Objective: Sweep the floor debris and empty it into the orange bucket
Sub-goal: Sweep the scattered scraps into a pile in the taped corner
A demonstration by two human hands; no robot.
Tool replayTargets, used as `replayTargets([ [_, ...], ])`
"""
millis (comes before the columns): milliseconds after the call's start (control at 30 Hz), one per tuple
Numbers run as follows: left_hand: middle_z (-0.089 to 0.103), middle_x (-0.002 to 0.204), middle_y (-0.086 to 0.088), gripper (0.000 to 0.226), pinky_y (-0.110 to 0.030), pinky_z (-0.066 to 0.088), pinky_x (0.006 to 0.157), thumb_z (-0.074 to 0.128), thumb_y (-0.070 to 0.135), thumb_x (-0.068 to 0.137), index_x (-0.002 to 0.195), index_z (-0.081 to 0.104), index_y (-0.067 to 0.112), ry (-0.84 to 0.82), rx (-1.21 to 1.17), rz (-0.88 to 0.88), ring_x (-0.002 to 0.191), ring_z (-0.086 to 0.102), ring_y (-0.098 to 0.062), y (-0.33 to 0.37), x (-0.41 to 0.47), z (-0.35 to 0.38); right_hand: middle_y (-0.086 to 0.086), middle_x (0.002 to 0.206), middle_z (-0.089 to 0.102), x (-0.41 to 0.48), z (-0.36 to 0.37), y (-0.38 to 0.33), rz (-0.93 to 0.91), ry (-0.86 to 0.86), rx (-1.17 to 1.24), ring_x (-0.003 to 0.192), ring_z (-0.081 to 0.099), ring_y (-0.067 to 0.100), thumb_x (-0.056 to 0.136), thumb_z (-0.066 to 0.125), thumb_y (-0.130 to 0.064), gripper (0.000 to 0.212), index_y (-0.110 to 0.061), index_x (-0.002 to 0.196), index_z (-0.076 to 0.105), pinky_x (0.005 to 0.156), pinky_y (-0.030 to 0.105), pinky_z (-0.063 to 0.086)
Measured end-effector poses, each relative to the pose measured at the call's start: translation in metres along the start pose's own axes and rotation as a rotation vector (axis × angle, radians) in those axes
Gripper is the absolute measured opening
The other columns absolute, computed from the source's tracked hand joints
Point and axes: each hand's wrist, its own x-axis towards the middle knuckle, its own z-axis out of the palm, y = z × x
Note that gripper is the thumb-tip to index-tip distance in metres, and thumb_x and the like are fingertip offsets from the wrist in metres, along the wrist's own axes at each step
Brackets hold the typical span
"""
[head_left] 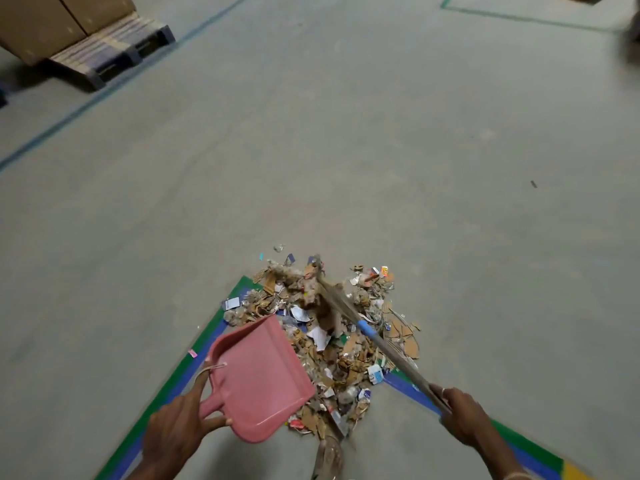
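1. Boxes (pixel 52 19): cut by top and left edges.
2. Dark shape (pixel 632 36), right edge: blurred, unidentifiable.
3. Broom (pixel 367 329) bristles blurred; stick end hidden in right hand (pixel 460 415).
4. Dustpan (pixel 256 375) handle partly covered by left hand (pixel 176 434).
5. Debris (pixel 346 355): scraps too small to identify.
6. Brown object (pixel 327 459), bottom edge: blurred, cut off.

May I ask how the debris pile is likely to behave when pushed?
The debris pile looks like loose cardboard scraps, paper and fluff, so it probably feels light and scatters rather than sliding whole. Flat paper pieces may slip under the pink dustpan.
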Motion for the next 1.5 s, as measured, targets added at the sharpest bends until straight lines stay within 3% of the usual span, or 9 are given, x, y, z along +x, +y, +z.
replayTargets([
  [100,0.074,0.103,0.004,0.129,-0.035,0.057,0.076,0.039,0.103,0.042,0.157,0.01,0.051,0.012,0.038,0.019,0.094,0.072,-0.019,-0.003,-0.005,0.001,-0.011,0.133,0.062,-0.048,0.032,0.025,-0.013,0.021,0.06,0.123,0.059,0.015,0.069,0.065,-0.029,0.068,-0.051,0.132,0.052,0.093,0.023,0.047],
  [200,0.074,0.1,0.0,0.123,-0.036,0.055,0.075,0.052,0.097,0.049,0.157,0.017,0.047,0.02,0.036,0.021,0.093,0.071,-0.021,0.0,-0.018,-0.003,-0.011,0.114,0.065,-0.079,0.045,0.033,0.059,0.037,0.113,0.115,0.063,0.013,0.071,0.072,-0.03,0.066,-0.061,0.125,0.052,0.086,0.022,0.049],
  [400,0.075,0.094,0.003,0.132,-0.032,0.057,0.066,0.044,0.104,0.038,0.156,0.015,0.051,0.013,-0.036,-0.008,0.081,0.073,-0.018,-0.026,-0.033,0.004,0.007,0.118,0.067,-0.056,0.048,0.032,0.147,0.186,0.223,0.113,0.063,0.028,0.075,0.065,-0.014,0.078,-0.033,0.148,0.045,0.078,0.033,0.049],
  [533,0.073,0.11,0.012,0.128,-0.03,0.057,0.067,0.044,0.108,0.035,0.148,0.005,0.065,0.02,-0.092,-0.001,0.083,0.072,-0.013,-0.04,-0.038,0.008,0.01,0.092,0.062,-0.034,0.014,-0.009,0.249,0.268,0.276,0.081,0.058,0.031,0.08,0.054,0.001,0.044,-0.01,0.122,0.062,0.069,0.034,0.047],
  [633,0.074,0.105,0.009,0.127,-0.028,0.056,0.07,0.049,0.105,0.04,0.15,0.004,0.063,0.011,-0.069,-0.031,0.085,0.071,-0.011,-0.048,-0.039,0.01,0.017,0.101,0.065,-0.007,-0.003,-0.022,0.246,0.24,0.252,0.09,0.061,0.037,0.084,0.054,-0.001,0.037,-0.006,0.119,0.062,0.073,0.031,0.046],
  [800,0.072,0.079,0.002,0.128,-0.029,0.053,0.061,0.058,0.101,0.04,0.152,0.015,0.058,-0.052,-0.044,-0.071,0.068,0.07,-0.016,-0.067,-0.032,0.025,0.02,0.113,0.061,0.007,0.001,-0.038,0.167,0.138,0.122,0.106,0.06,0.039,0.087,0.051,-0.008,0.022,-0.005,0.108,0.057,0.082,0.034,0.048],
  [1067,0.07,0.09,-0.013,0.112,-0.036,0.042,0.066,0.069,0.081,0.054,0.152,0.039,0.035,-0.018,0.031,-0.041,0.085,0.069,-0.035,-0.06,-0.038,0.004,0.008,0.111,0.068,-0.034,0.068,-0.036,0.062,-0.022,0.058,0.105,0.063,0.03,0.065,0.045,-0.017,0.05,-0.016,0.111,0.063,0.081,0.032,0.052],
  [1300,0.071,0.101,-0.014,0.114,-0.04,0.051,0.076,0.064,0.086,0.057,0.154,0.032,0.036,-0.042,0.029,-0.031,0.091,0.068,-0.036,-0.077,-0.044,-0.003,-0.005,0.071,0.068,-0.166,0.148,-0.025,0.176,0.151,0.521,0.063,0.064,0.011,0.064,0.067,-0.009,0.068,-0.032,0.128,0.064,0.055,0.027,0.05],
  [1500,0.072,0.101,-0.015,0.11,-0.04,0.049,0.071,0.071,0.082,0.056,0.151,0.038,0.037,-0.036,-0.022,-0.051,0.089,0.069,-0.039,-0.093,-0.055,0.005,0.003,0.078,0.071,-0.182,0.171,-0.003,0.422,0.314,0.676,0.07,0.069,0.025,0.072,0.067,-0.003,0.064,-0.021,0.134,0.061,0.058,0.034,0.054],
])
